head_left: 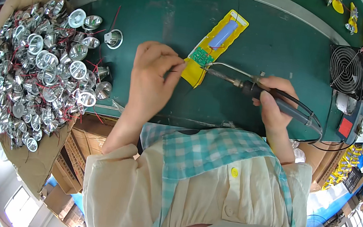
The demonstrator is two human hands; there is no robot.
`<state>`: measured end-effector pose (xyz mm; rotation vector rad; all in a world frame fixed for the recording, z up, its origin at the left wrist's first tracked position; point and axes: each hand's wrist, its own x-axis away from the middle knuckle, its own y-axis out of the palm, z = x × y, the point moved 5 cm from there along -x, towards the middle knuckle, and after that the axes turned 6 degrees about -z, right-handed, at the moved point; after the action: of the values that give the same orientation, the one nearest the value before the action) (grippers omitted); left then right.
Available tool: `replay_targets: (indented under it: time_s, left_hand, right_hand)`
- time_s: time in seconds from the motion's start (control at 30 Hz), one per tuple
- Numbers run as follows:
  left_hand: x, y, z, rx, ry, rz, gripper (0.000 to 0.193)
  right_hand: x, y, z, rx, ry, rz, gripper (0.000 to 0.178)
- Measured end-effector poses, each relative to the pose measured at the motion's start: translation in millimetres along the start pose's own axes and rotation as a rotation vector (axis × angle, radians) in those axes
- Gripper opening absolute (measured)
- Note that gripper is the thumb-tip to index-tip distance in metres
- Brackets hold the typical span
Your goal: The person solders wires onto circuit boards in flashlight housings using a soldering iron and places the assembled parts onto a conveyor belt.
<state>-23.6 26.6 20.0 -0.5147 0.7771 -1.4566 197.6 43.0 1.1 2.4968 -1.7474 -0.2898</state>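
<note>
A yellow plastic flashlight housing (192, 74) lies slantwise on the green bench, its inside facing up. In it sit a lilac cylindrical battery cell (223, 34) and a small green circuit board (202, 56), joined by thin red wires. My right hand (277, 100) grips a soldering iron (253, 90) with a thin metal feed tube (232, 67) along it. Both tips meet close to the board's lower edge. Beside the housing's left edge, my left hand (155, 72) is closed in a pinch. Whatever is between its fingertips is too small to make out.
At left, a cardboard box (38, 158) overflows with silver reflector cups (49, 60) trailing red wires. One loose reflector (113, 39) lies apart on the bench (158, 17). A black fan (347, 72) stands at right. The iron's black cable (320, 133) loops near my right wrist.
</note>
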Motion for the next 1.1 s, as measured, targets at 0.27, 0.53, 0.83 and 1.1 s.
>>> replay_targets:
  time_s: [0.27,0.53,0.83,1.1]
  left_hand:
    - [2.8,18.9,4.7,-0.122,0.103,0.017,0.009]
    - [0.1,21.6,3.2,-0.094,0.105,0.021,0.010]
    - [0.2,22.3,4.5,-0.109,0.092,0.008,0.009]
    - [0.1,21.2,7.4,-0.118,0.099,-0.010,0.009]
  right_hand:
    - [-3.5,2.8,10.9,0.070,0.003,0.081,0.020]
    - [-3.7,4.0,14.4,0.082,0.042,0.100,0.020]
    - [-6.6,9.4,11.3,0.202,-0.001,0.071,0.018]
    - [-1.3,1.3,11.0,0.043,0.020,0.107,0.019]
